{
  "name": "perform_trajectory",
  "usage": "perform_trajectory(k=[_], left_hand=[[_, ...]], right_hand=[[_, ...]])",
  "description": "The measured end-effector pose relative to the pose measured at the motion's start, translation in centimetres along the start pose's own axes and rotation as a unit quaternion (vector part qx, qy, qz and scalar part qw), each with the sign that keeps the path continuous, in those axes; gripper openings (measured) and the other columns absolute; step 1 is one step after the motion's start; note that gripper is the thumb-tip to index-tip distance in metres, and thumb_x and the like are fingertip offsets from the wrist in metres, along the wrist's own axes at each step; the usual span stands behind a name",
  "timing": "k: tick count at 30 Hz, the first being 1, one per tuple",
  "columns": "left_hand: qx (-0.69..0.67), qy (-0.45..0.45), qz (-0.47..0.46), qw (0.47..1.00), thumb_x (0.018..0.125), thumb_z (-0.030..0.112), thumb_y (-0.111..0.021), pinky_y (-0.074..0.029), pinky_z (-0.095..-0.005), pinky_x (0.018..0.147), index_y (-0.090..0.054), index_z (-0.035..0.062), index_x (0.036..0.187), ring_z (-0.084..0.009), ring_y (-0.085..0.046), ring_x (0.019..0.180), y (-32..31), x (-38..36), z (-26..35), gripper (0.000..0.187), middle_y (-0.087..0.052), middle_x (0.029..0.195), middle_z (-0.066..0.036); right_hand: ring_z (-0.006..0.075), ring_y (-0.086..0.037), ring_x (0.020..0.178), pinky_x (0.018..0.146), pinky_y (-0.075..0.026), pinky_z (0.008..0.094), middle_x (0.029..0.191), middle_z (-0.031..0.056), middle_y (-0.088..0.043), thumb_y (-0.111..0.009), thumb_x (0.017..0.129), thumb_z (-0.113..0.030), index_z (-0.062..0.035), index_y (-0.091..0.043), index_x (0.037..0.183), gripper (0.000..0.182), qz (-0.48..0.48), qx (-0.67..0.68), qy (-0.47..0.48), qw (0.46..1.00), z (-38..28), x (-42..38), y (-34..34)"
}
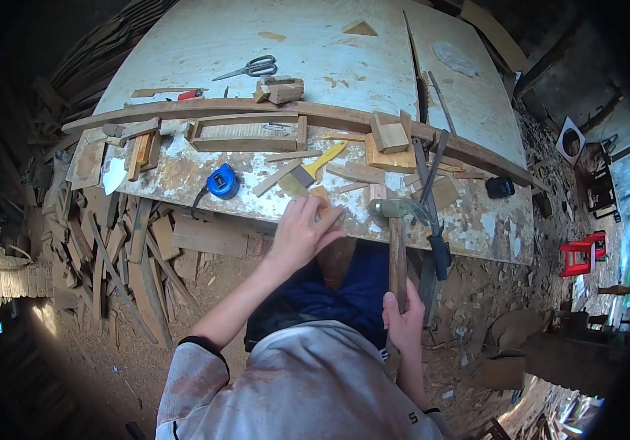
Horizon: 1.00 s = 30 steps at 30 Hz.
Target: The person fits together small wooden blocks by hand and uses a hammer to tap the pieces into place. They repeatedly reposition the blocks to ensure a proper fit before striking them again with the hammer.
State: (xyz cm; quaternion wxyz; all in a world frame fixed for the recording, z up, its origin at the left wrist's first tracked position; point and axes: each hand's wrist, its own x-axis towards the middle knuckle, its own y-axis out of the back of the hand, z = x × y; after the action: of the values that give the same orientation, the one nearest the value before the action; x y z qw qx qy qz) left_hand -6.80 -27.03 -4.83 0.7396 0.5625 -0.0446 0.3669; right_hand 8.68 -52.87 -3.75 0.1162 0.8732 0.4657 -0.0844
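My left hand [302,236] is at the front edge of the workbench, its fingers closed on a small wooden piece [321,193] that they partly cover. My right hand [405,320] grips the wooden handle of a claw hammer [397,246] low down. The hammer's metal head is raised over the bench edge, right of my left hand. Just beyond my left fingers lies a paintbrush [327,155] with a yellow handle, among thin wood strips [277,177]. A dark bar with a black grip [440,253] overhangs the edge beside the hammer.
The worn workbench [476,227] carries a blue tape measure [222,181], a shallow wooden frame [245,143], wood blocks [392,158] and a black object [500,188]. Scissors [256,67] lie on the pale board behind. Scrap wood [139,249] piles up at left; a red stool [577,257] stands right.
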Motion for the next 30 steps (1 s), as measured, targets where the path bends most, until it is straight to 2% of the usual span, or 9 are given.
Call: perform_trajectory(k=[8, 11, 14, 15, 19, 20, 26, 27, 30], left_hand=[[-0.065, 0.078, 0.109, 0.989, 0.081, 0.029, -0.091, -0.054, -0.0425, 0.081, -0.076, 0.0042, 0.118, -0.0307, -0.064, 0.094, -3.0, 1.1, 2.9, 0.046, -0.062, 0.108, -0.014], [-0.137, 0.118, 0.128, 0.975, 0.087, 0.020, -0.087, -0.055, -0.0417, 0.082, -0.076, 0.0044, 0.120, -0.0304, -0.065, 0.094, -2.2, -1.0, 4.6, 0.038, -0.064, 0.109, -0.014], [-0.357, 0.123, 0.012, 0.926, 0.096, 0.013, -0.078, -0.054, -0.0374, 0.082, -0.073, 0.0000, 0.122, -0.0272, -0.066, 0.093, -0.9, -3.0, 7.3, 0.030, -0.066, 0.108, -0.013], [-0.399, 0.171, -0.019, 0.901, 0.098, 0.014, -0.076, -0.053, -0.0355, 0.081, -0.071, 0.0001, 0.122, -0.0263, -0.066, 0.092, 0.0, -3.2, 8.6, 0.028, -0.065, 0.107, -0.014], [-0.527, 0.303, -0.018, 0.794, 0.111, 0.017, -0.063, -0.054, -0.0295, 0.089, -0.061, -0.0025, 0.132, -0.0159, -0.066, 0.099, 1.4, -4.7, 10.1, 0.029, -0.068, 0.110, -0.010], [-0.563, 0.335, 0.005, 0.756, 0.112, 0.018, -0.061, -0.054, -0.0290, 0.091, -0.059, -0.0032, 0.134, -0.0148, -0.066, 0.102, 1.7, -4.8, 10.2, 0.030, -0.069, 0.112, -0.010], [-0.567, 0.356, 0.020, 0.743, 0.116, 0.017, -0.052, -0.052, -0.0310, 0.103, -0.058, -0.0039, 0.140, -0.0156, -0.065, 0.118, 1.9, -6.4, 8.0, 0.033, -0.069, 0.130, -0.012], [-0.588, 0.347, 0.040, 0.729, 0.117, 0.017, -0.048, -0.051, -0.0322, 0.107, -0.059, -0.0041, 0.139, -0.0171, -0.065, 0.120, 2.0, -6.3, 7.7, 0.032, -0.069, 0.134, -0.014], [-0.576, 0.354, 0.087, 0.731, 0.118, 0.017, -0.044, -0.050, -0.0348, 0.110, -0.059, -0.0040, 0.136, -0.0199, -0.065, 0.125, 1.8, -7.0, 6.5, 0.032, -0.068, 0.137, -0.017]], right_hand=[[0.0024, -0.047, 0.054, 0.044, -0.037, 0.0206, 0.081, -0.0018, -0.056, -0.063, 0.111, -0.015, 0.0005, -0.052, 0.154, 0.047, -0.009, 0.006, 0.006, 1.000, -0.7, 0.5, -0.7], [0.0081, -0.061, 0.065, 0.056, -0.050, 0.0239, 0.091, 0.0027, -0.065, -0.064, 0.109, -0.012, 0.0017, -0.052, 0.155, 0.049, -0.011, -0.079, 0.067, 0.995, -0.4, 1.5, -1.1], [0.0171, -0.072, 0.092, 0.081, -0.059, 0.0307, 0.109, 0.0112, -0.073, -0.064, 0.107, -0.009, 0.0036, -0.050, 0.156, 0.053, -0.010, -0.154, 0.230, 0.961, -2.1, 3.0, -3.1], [0.0222, -0.070, 0.117, 0.101, -0.054, 0.0349, 0.128, 0.0199, -0.072, -0.064, 0.104, -0.007, 0.0059, -0.048, 0.157, 0.057, -0.048, -0.104, 0.176, 0.978, -4.1, 2.8, -4.1], [0.0458, -0.070, 0.127, 0.104, -0.057, 0.0455, 0.137, 0.0317, -0.067, -0.067, 0.097, -0.003, 0.0084, -0.044, 0.158, 0.065, -0.083, -0.161, 0.285, 0.941, -4.8, 3.8, -6.6], [0.0471, -0.069, 0.126, 0.103, -0.058, 0.0464, 0.137, 0.0322, -0.066, -0.067, 0.097, -0.004, 0.0084, -0.044, 0.158, 0.067, -0.098, -0.166, 0.283, 0.939, -5.0, 3.9, -7.1], [0.0503, -0.071, 0.113, 0.091, -0.061, 0.0481, 0.130, 0.0334, -0.066, -0.070, 0.094, -0.008, 0.0084, -0.040, 0.160, 0.075, -0.170, -0.197, 0.298, 0.918, -6.0, 4.7, -8.5], [0.0436, -0.074, 0.097, 0.085, -0.062, 0.0482, 0.124, 0.0274, -0.067, -0.072, 0.094, -0.014, 0.0078, -0.041, 0.160, 0.077, -0.158, -0.210, 0.343, 0.902, -5.8, 4.8, -8.8], [0.0396, -0.075, 0.097, 0.084, -0.061, 0.0457, 0.121, 0.0210, -0.069, -0.075, 0.093, -0.017, 0.0033, -0.056, 0.152, 0.065, -0.172, -0.226, 0.360, 0.888, -6.9, 5.3, -8.5]])
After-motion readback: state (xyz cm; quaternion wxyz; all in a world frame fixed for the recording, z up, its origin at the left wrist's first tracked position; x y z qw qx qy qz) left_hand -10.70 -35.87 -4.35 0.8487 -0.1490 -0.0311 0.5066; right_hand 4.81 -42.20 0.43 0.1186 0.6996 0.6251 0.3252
